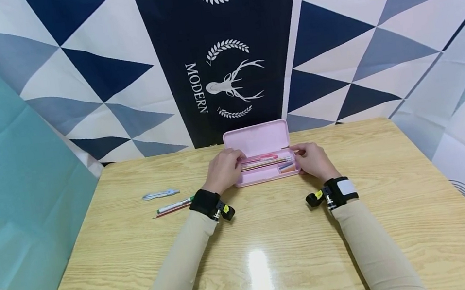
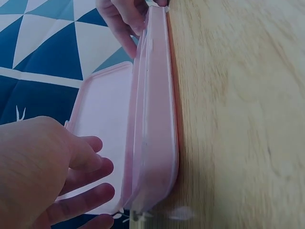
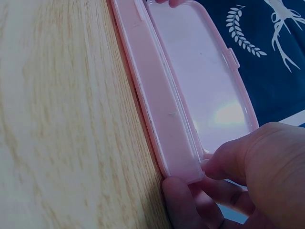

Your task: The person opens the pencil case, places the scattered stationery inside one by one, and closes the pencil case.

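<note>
A pink pencil case [image 1: 259, 180] lies at the table's back edge, its lid [image 1: 257, 139] raised behind it. Several pencils and pens [image 1: 261, 164] lie lengthwise inside, and a small orange and blue item [image 1: 287, 167] fills a compartment at the right end. My left hand [image 1: 223, 169] is over the case's left end; in the left wrist view its fingers [image 2: 88, 198] are loosely bent beside the tray and lid, gripping nothing. With thumb at the rim and fingers against the end wall, my right hand [image 1: 315, 161] holds the case's right end.
Left of the case, a green-capped white marker [image 1: 174, 205] lies alongside a dark red pencil [image 1: 164, 214]. Further back is a light blue drawing compass [image 1: 161, 194]. Patterned cloth [image 1: 221, 29] hangs directly behind the wooden table [image 1: 288, 235].
</note>
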{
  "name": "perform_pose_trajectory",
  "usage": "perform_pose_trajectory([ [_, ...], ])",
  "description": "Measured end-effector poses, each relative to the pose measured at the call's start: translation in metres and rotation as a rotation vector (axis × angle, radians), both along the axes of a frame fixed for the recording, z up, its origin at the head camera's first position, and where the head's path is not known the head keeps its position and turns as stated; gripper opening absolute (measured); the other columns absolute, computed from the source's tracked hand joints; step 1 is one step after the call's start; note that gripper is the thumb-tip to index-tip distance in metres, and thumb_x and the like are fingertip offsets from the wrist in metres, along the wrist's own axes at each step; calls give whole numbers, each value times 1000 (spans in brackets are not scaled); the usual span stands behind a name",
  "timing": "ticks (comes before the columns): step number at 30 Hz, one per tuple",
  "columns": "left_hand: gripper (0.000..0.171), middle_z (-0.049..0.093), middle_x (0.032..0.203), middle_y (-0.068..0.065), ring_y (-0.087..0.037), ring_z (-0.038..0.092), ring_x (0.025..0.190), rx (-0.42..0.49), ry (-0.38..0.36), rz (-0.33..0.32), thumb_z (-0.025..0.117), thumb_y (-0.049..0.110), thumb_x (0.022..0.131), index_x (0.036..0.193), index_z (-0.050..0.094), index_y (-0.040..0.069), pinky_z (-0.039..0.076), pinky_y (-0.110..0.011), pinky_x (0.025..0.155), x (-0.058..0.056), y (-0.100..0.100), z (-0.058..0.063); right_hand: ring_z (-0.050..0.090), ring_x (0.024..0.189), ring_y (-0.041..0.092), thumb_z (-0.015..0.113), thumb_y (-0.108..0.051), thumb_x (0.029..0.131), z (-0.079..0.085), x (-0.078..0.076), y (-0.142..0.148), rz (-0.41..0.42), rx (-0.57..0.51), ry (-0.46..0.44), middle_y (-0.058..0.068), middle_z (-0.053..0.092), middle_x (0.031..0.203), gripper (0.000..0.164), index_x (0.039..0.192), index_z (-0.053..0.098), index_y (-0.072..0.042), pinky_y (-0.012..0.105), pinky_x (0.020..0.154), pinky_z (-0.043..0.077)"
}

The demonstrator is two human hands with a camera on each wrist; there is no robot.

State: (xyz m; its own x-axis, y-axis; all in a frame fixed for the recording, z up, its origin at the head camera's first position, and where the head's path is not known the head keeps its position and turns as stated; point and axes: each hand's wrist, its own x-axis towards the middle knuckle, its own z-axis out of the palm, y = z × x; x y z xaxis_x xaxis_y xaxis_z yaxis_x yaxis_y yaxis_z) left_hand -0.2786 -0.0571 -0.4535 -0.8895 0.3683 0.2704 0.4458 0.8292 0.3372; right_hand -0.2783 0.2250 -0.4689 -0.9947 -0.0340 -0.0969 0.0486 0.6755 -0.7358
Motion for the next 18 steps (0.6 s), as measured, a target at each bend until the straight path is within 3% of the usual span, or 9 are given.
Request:
perform_pose_trajectory([
  [7, 21, 70, 100, -1, -16, 61, 90, 1, -12, 27, 64, 11, 91, 107, 76, 16, 56, -36, 80, 2, -11, -3, 63, 67, 19, 49, -8, 99, 0, -1, 1, -1, 4, 1, 20, 64, 112, 42, 140, 58, -6, 23, 53, 54],
  [18, 20, 71, 100, -3, -18, 64, 89, 6, 14, 45, 63, 9, 91, 104, 77, 15, 57, -39, 71, 9, -30, -7, 63, 69, 20, 49, -9, 99, -2, 0, 0, -4, 1, 0, 21, 64, 112, 42, 140, 58, -6, 23, 54, 55],
])
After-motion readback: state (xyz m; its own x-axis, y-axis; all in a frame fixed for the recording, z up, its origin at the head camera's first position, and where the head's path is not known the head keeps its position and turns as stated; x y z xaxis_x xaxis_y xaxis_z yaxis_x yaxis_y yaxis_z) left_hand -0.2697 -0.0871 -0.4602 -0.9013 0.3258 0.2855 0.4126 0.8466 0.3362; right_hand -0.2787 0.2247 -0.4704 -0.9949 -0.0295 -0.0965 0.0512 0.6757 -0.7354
